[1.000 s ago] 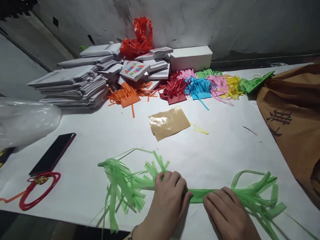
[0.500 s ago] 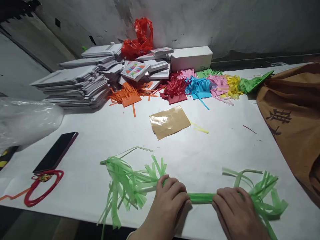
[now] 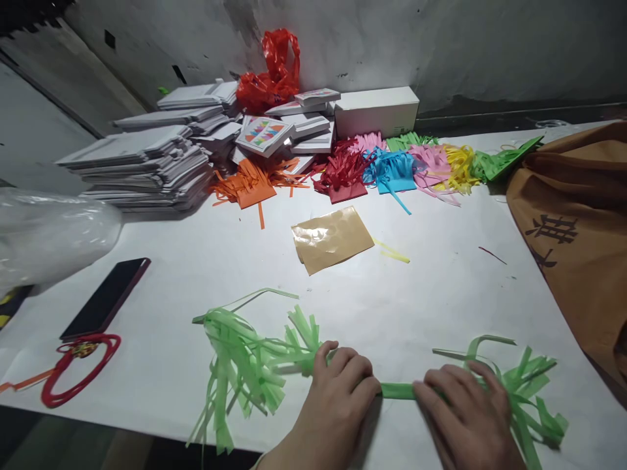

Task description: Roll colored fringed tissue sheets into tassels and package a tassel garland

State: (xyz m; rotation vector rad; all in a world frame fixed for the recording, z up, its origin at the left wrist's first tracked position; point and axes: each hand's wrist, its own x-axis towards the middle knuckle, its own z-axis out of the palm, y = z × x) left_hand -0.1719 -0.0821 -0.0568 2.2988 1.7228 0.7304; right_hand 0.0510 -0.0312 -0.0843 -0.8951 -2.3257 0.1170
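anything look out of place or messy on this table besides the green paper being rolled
A few strays: a single orange strip lies apart from the orange fringe pile, a yellow strip sits alone beside the brown sheet, and a thin red sliver lies on the bare table. Nothing looks spilled or damaged.

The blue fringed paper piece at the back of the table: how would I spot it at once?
Start at the long white cardboard box against the grey wall. In front of it, a row of fringed paper bundles lies on the white table. The blue fringed paper piece sits between the dark red bundle and the pink bundle; it is the only blue one.
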